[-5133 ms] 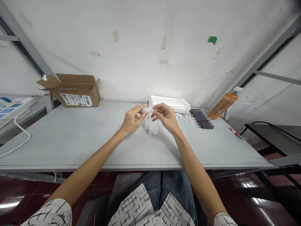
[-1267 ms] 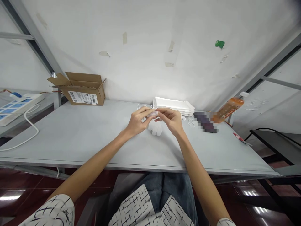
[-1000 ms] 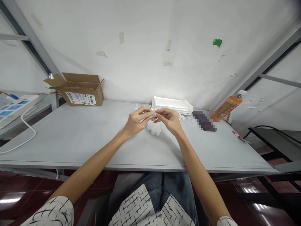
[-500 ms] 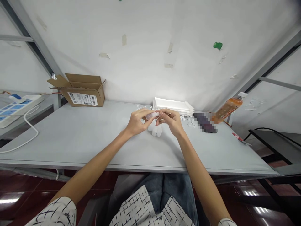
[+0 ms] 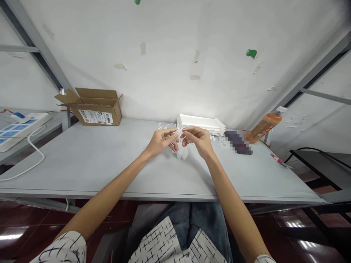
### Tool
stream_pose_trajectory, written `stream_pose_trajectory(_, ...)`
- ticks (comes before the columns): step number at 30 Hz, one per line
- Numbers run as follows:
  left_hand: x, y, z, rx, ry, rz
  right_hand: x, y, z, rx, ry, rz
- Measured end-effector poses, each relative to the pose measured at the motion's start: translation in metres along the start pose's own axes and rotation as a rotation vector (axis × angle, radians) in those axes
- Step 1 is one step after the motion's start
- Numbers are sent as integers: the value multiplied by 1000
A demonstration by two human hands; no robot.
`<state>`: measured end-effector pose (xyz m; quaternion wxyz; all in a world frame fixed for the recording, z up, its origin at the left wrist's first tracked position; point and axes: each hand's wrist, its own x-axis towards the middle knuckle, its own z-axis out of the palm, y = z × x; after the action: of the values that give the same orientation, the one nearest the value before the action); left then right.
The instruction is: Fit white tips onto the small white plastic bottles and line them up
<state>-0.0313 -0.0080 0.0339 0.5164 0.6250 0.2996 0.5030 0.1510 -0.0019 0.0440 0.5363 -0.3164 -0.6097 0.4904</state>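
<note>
Over the middle of the table, my left hand [image 5: 163, 140] and my right hand [image 5: 197, 139] meet at a small translucent white plastic piece [image 5: 179, 133]. The left thumb and fingers pinch it. The right thumb and forefinger are closed at its right side, and the fingers partly cover it. Just below the hands, a few translucent white plastic pieces [image 5: 182, 153] with rounded ends lie on the table. Small white parts [image 5: 163, 126] are scattered behind my left hand, and more white bits [image 5: 222, 142] lie to the right of my right hand.
A stack of white trays [image 5: 202, 124] stands against the wall. An open cardboard box [image 5: 98, 109] sits at the back left, a power strip [image 5: 22, 128] beyond it. At right are a pixelated dark object [image 5: 239, 142], an orange drink bottle [image 5: 264, 127] and a red-and-white packet [image 5: 281, 160].
The held plastic piece has turned from lying lengthwise between my hands to a more upright, end-on pose. My left fingers have shifted around it; the right hand has barely moved.
</note>
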Motion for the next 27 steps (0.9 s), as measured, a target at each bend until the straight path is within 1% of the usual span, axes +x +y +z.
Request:
stream_pose_trajectory(4, 0, 3, 0, -31, -7, -21, 0, 1, 0, -16, 10, -10)
stream_pose_trajectory(10, -2, 3, -1, -57, -60, -24, 0, 1, 2, -41, 9, 2)
stream_pose_trajectory(20, -1, 3, 0, -78, -61, -40, 1, 4, 3, -92, 0, -44)
stream_pose_trajectory(27, -1, 3, -3, -45, -99, -60, -1, -2, 1, -121, -63, -16)
